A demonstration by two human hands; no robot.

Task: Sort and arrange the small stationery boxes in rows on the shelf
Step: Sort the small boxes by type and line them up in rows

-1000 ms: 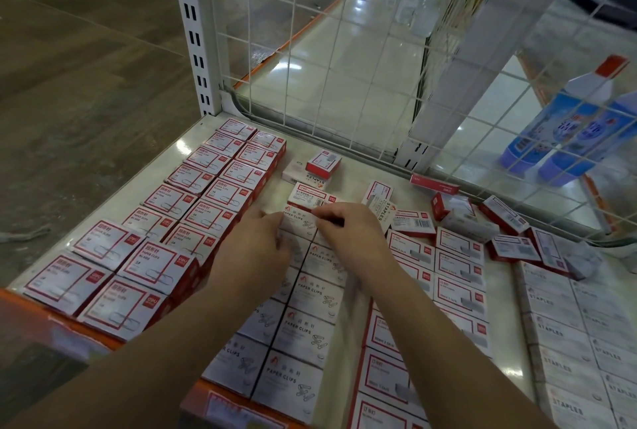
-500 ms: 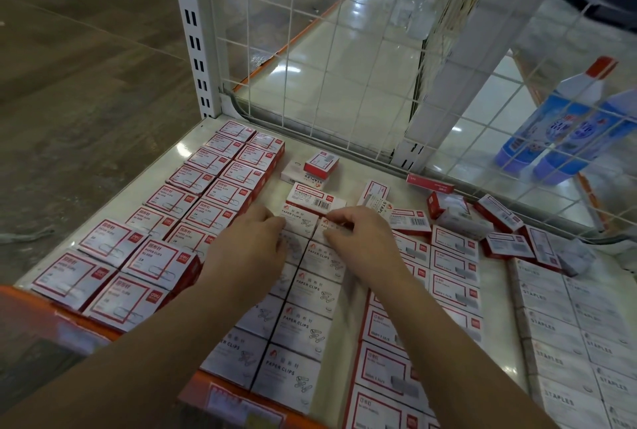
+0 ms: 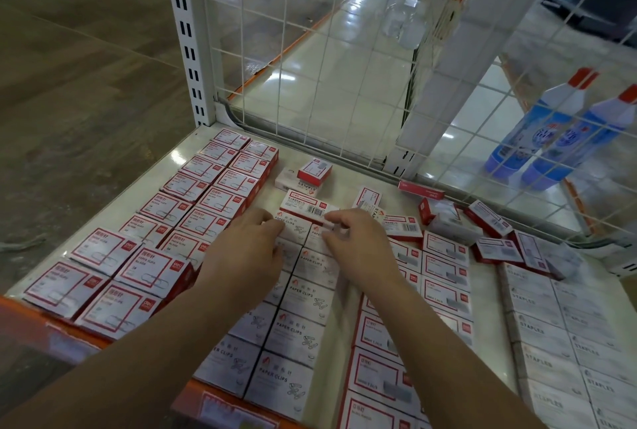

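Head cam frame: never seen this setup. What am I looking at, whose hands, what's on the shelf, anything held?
There is no robot. One wide-angle camera on a person's head looks forward and down at their two bare hands. They work on a white shop shelf backed by wire mesh. At left lie neat rows of red-bordered boxes; in the middle, white paper clip boxes; at right, staples boxes, with loose red boxes jumbled behind. The left hand and right hand rest on the far end of the paper clip rows, fingers curled at box edges. Neither lifts anything; whether they grip a box is unclear.
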